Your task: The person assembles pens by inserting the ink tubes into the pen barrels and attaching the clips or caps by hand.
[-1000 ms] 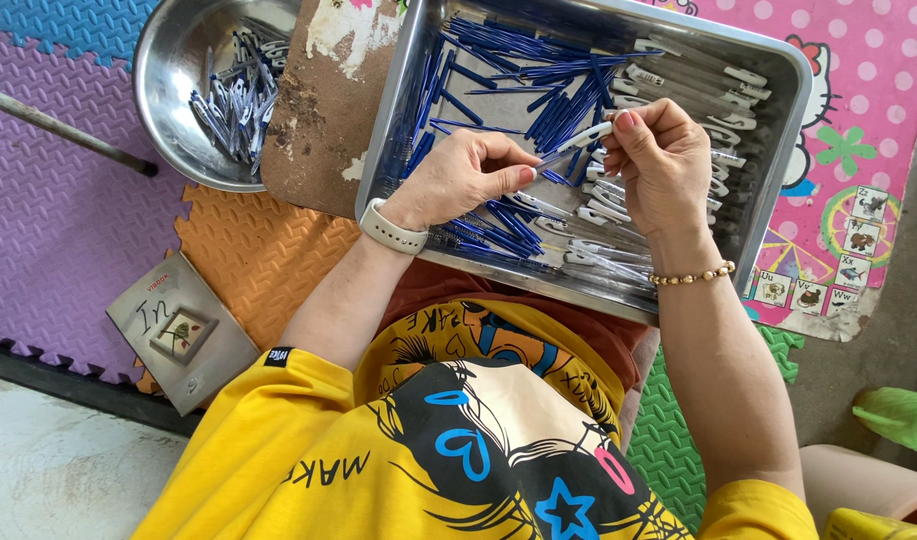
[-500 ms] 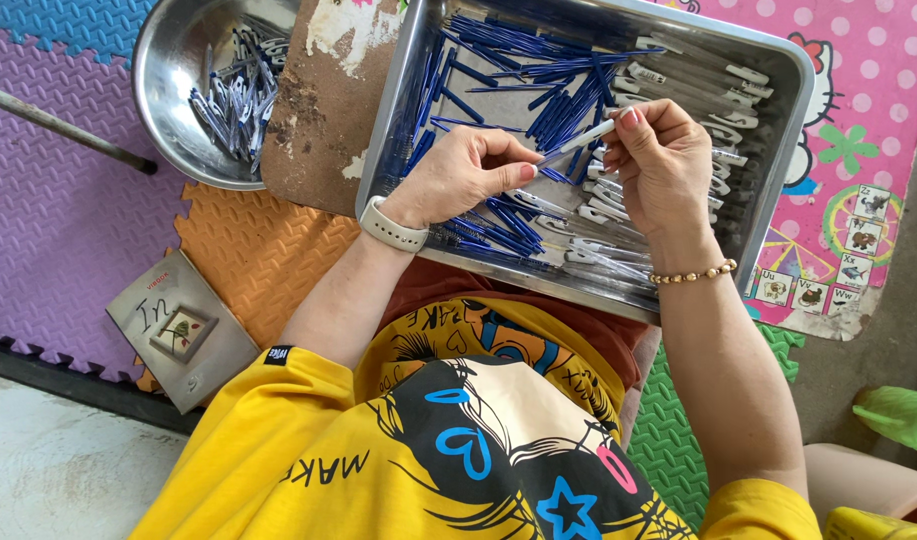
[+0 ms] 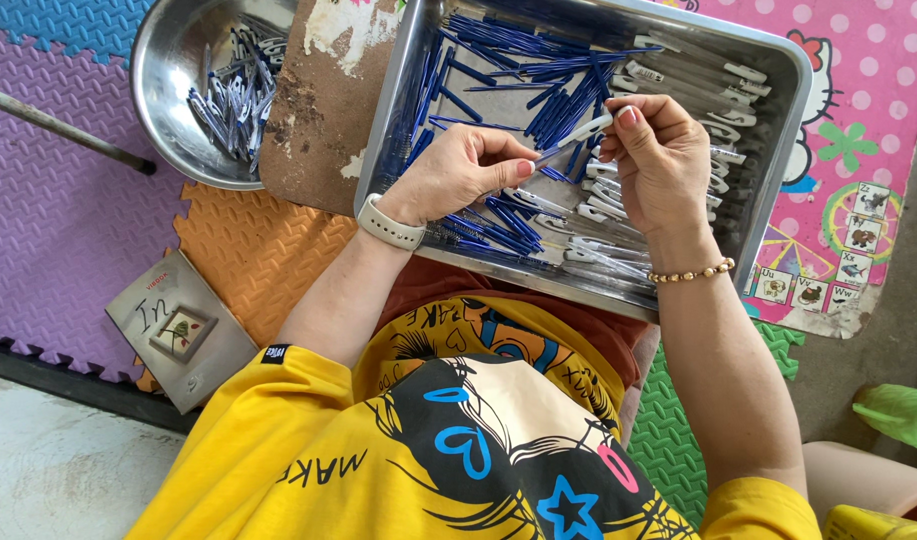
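While both hands pinch one white pen barrel (image 3: 583, 131): left hand (image 3: 456, 172), right hand (image 3: 658, 155), one tray (image 3: 778, 150).

Over the steel tray's (image 3: 778, 120) middle, the left hand (image 3: 458, 175) and right hand (image 3: 658, 160) pinch a white pen barrel (image 3: 578, 135) between them. Blue refills (image 3: 538, 70) crowd its far-left corner; a round bowl (image 3: 168, 90) sits beyond its left edge.

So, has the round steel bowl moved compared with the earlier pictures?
No. The round steel bowl sits at the same spot beside the brown board, left of the steel tray, as before.
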